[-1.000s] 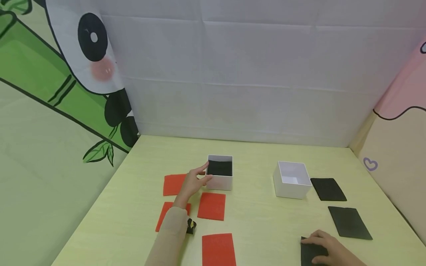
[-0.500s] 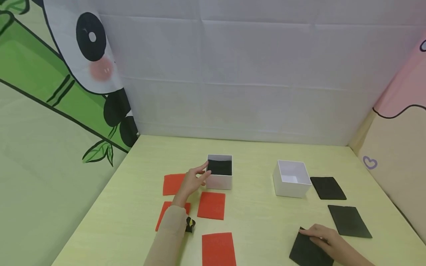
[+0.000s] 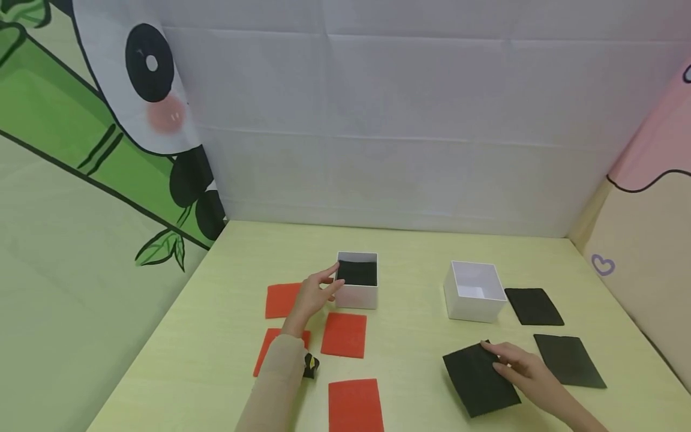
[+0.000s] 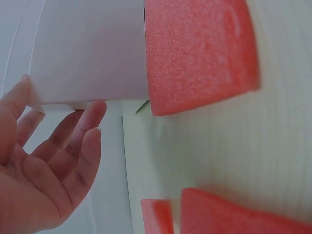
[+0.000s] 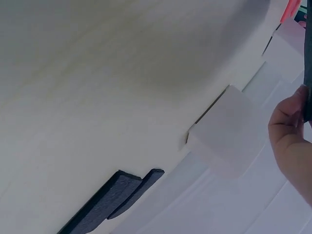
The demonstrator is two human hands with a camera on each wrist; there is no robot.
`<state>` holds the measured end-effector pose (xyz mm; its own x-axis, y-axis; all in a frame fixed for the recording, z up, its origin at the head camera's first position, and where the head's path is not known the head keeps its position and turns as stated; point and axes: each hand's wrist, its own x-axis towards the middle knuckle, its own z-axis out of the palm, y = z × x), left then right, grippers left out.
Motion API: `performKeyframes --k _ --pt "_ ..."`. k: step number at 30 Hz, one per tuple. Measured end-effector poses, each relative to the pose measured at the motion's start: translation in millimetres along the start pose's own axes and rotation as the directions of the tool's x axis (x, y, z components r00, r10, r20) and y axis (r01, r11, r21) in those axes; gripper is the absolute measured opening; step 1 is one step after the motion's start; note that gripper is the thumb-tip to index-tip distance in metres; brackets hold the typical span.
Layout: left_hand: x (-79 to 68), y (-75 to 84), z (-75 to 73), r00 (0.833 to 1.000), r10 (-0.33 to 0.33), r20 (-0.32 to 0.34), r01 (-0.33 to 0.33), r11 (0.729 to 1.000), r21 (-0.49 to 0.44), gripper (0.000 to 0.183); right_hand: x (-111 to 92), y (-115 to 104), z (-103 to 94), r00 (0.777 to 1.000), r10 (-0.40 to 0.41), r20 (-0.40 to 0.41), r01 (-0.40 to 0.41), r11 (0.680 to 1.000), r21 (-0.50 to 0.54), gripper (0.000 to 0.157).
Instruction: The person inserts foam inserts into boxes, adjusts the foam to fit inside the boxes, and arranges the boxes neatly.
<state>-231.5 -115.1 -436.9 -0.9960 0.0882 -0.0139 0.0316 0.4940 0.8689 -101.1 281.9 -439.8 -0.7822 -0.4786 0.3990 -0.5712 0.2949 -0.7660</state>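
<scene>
I could read no words, labels, brands or numbers anywhere. The one sign I made out was a purple heart (image 3: 603,264), drawn in outline on the printed cloth (image 3: 642,240) to my right. The black thing (image 3: 308,366) beside my left sleeve (image 3: 281,366) bore a yellow mark (image 3: 312,363), too small for me to tell what it was.

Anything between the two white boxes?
Nothing: just bare table between the left box and the right box, as the head view shows.
</scene>
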Motion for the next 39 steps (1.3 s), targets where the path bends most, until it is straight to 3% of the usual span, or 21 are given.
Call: performKeyframes --k 7,13,17,23,26,32,39 --pt "0.3 0.7 -0.1 1.0 -0.003 0.015 0.003 0.999 0.053 0.056 17.3 -4.9 -0.5 0.999 0.032 -0.012 -0.031 0.999 0.036 0.046" --pt "0.0 1.2 -1.7 1.0 0.005 0.028 -0.006 0.998 0.057 0.056 32.1 -11.1 0.6 0.99 0.137 -0.03 -0.136 0.99 0.035 0.047" --pt "0.3 1.0 -2.4 0.999 0.007 0.035 -0.009 0.999 0.044 0.055 40.8 -14.8 2.3 0.967 0.255 -0.025 -0.252 0.965 0.079 0.047" --pt "-0.9 1.6 -3.7 0.999 0.017 0.03 -0.018 1.0 0.024 0.055 53.4 -14.9 7.9 0.911 0.411 -0.024 -0.398 0.895 0.2 0.051" --pt "-0.9 1.9 -3.9 0.999 0.01 0.032 -0.011 1.0 0.026 0.056 58.9 -11.4 12.8 0.905 0.423 -0.032 -0.4 0.877 0.266 0.054" --pt "-1.1 2.4 -3.1 0.999 -0.004 0.036 0.002 0.999 0.037 0.056 66.3 -2.9 22.7 0.916 0.402 -0.013 -0.368 0.852 0.373 0.057" --pt "-1.9 1.5 -2.4 0.999 -0.001 0.032 0.0 1.0 0.011 0.057 76.3 -0.7 33.2 0.915 0.399 -0.053 -0.346 0.846 0.406 0.057"
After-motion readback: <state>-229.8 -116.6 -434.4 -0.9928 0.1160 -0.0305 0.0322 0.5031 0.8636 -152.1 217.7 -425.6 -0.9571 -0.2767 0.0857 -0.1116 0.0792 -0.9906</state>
